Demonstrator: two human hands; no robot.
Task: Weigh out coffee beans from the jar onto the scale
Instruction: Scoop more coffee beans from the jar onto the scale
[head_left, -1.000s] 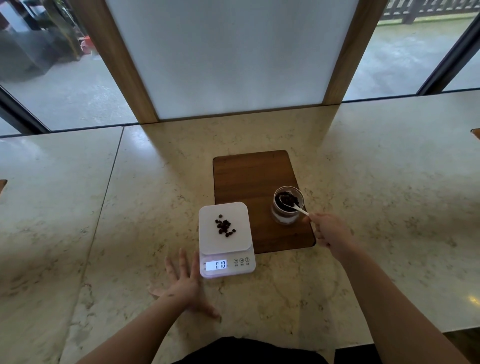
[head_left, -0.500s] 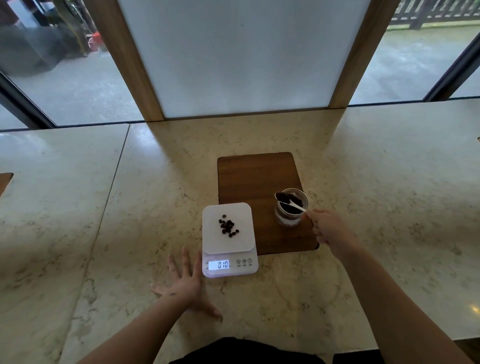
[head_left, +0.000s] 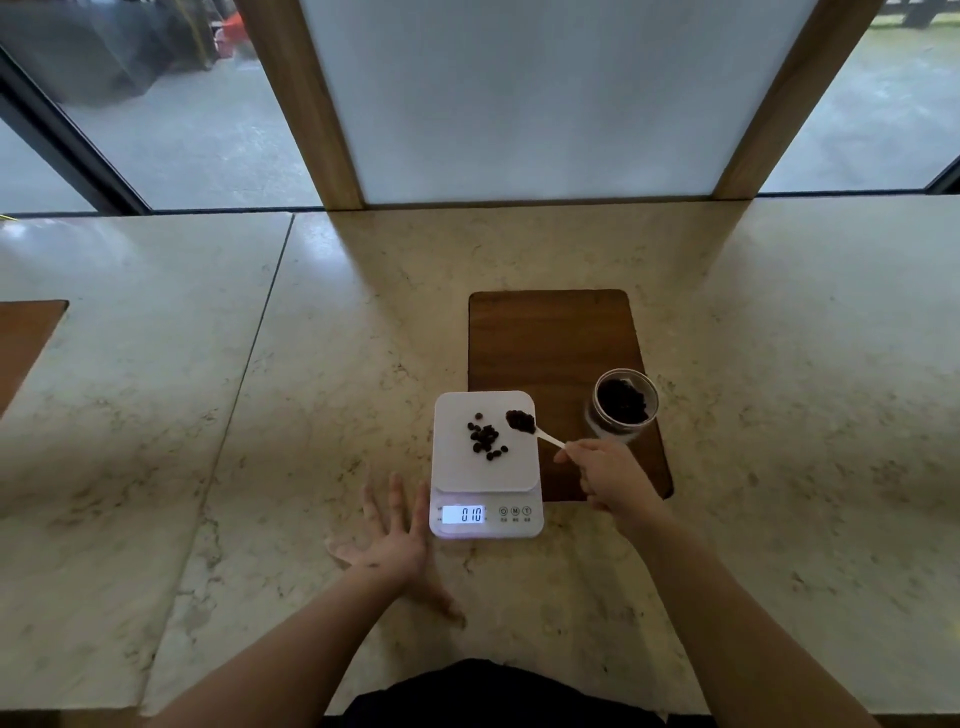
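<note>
Pale marble counter runs beneath a frosted window panel framed in wood. On it a white scale stands at the middle, its display reading 010. A small heap of coffee beans lies on the scale's platform. Just above the platform's right part hangs a white spoon, its bowl loaded with beans, its handle pinched in the fingers of the right hand, which is just right of the scale. Further right of the scale, the open glass jar of beans stands upright on a dark wooden board; the scale overlaps that board's near left corner. Left of the scale's front, the left hand rests flat on the counter, fingers spread and straight, holding nothing.
</note>
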